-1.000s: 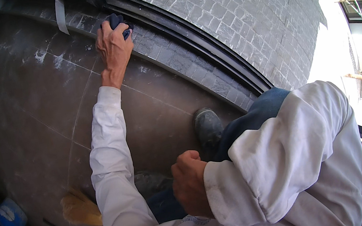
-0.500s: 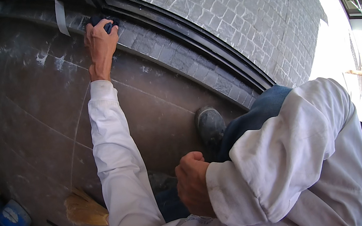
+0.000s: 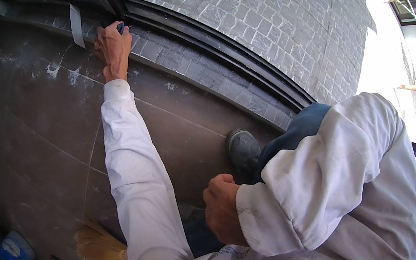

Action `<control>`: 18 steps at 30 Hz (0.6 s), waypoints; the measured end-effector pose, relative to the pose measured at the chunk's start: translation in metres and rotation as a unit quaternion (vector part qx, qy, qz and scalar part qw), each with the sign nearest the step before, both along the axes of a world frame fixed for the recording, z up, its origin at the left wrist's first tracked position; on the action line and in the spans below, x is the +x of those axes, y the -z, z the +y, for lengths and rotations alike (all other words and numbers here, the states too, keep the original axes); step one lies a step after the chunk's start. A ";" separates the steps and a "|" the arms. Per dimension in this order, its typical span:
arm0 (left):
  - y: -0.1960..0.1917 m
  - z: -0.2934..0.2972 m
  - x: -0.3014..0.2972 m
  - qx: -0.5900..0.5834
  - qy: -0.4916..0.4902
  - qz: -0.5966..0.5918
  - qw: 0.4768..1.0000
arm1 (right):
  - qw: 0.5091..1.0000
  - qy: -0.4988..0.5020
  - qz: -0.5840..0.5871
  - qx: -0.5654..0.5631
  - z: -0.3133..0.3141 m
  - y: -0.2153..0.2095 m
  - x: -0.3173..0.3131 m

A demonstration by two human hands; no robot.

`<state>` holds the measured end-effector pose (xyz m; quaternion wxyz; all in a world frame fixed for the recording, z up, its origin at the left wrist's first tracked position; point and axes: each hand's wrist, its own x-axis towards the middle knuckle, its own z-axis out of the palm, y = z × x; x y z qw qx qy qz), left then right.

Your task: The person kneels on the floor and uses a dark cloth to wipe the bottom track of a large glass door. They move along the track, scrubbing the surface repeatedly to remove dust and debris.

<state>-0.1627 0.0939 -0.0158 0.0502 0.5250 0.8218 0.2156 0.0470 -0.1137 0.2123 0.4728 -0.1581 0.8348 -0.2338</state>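
Observation:
My left hand [image 3: 112,47] is stretched far out, closed around a small dark blue object [image 3: 120,28] that it presses against the grey brick ledge [image 3: 191,66] below the black frame rail [image 3: 221,49]. Only a sliver of the blue object shows past my fingers. My right hand [image 3: 223,209] is curled into a fist with nothing in it, resting close to my body near my knee in blue jeans [image 3: 297,128]. Both arms wear white sleeves. My dark shoe [image 3: 242,147] stands on the brown floor tiles [image 3: 42,137].
A strip of pale tape [image 3: 76,25] hangs on the ledge left of my left hand. A straw broom head [image 3: 98,244] lies on the floor at lower left, and a blue container [image 3: 14,254] sits further left. A grey paved surface [image 3: 263,3] lies beyond the rail.
My left hand has slid along the ledge away from me, toward the upper left, with the blue object in it. The arm is now straighter. My right fist has barely moved.

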 end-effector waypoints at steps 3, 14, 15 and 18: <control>0.000 -0.018 0.027 0.005 0.026 -0.011 1.000 | 1.000 -0.002 0.002 -0.009 -0.004 0.001 -0.003; -0.018 -0.023 0.010 0.054 0.063 0.062 0.995 | 1.000 0.010 -0.008 0.004 0.000 -0.001 0.002; -0.018 -0.014 -0.001 0.046 0.039 0.060 0.996 | 1.000 0.011 -0.007 0.004 0.001 -0.002 0.002; -0.014 -0.009 -0.016 0.024 0.018 0.048 0.998 | 1.000 0.007 -0.001 0.003 0.001 -0.004 0.003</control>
